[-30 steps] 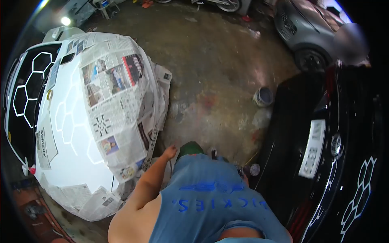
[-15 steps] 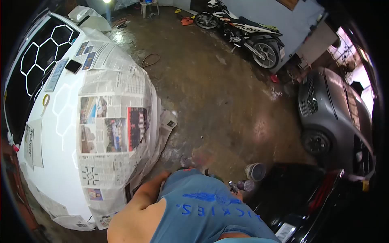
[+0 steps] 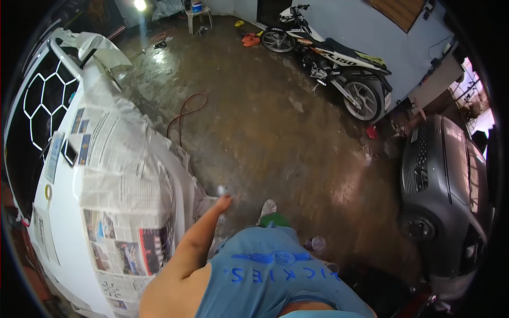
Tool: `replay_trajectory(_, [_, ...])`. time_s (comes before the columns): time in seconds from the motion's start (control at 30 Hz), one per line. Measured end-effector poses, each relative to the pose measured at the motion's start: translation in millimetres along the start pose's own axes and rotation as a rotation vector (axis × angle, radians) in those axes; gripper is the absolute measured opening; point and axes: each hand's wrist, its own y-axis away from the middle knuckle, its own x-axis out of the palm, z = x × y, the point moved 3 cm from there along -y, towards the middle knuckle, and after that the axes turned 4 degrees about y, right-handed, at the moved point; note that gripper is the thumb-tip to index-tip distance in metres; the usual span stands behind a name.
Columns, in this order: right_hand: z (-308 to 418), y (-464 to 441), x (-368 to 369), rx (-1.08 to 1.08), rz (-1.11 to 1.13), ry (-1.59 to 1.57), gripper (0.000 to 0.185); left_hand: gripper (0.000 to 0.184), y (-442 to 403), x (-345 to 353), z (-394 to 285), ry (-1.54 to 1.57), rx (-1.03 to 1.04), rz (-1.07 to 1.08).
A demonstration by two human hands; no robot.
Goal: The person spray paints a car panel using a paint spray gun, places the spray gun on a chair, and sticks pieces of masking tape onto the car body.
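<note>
Our left hand (image 3: pixel 225 201) hangs near the newspaper-masked white car (image 3: pixel 66 206), its grip too small for us to tell, our right hand hidden, with a translucent container (image 3: pixel 316 244) beside our blue shirt (image 3: pixel 260 289) and a motorcycle (image 3: pixel 334 61) and gray car (image 3: pixel 448 169) parked beyond.

We are looking across a stained, brownish floor (image 3: pixel 286 143) toward a pale blue-grey wall (image 3: pixel 344 24). We are seeing a bright lamp (image 3: pixel 139 5) glowing near a pale chair (image 3: pixel 203 13).
</note>
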Motion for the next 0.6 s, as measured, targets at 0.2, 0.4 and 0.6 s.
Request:
replay_trajectory(0.2, [96, -176, -122, -0.034, 0.014, 0.114, 0.05, 0.041, -15, -24, 17, -0.218, -0.178, -0.07])
replay_trajectory(0.4, [251, -372, -224, -0.149, -0.054, 0.322, 0.049, 0.045, -33, 29, 43, 0.188, -0.529, 0.025])
replay_trajectory(0.6, [397, -494, -277, -0.26, -0.176, 0.258, 0.046, 0.035, -160, -56, 2, 0.765, -0.709, 0.083])
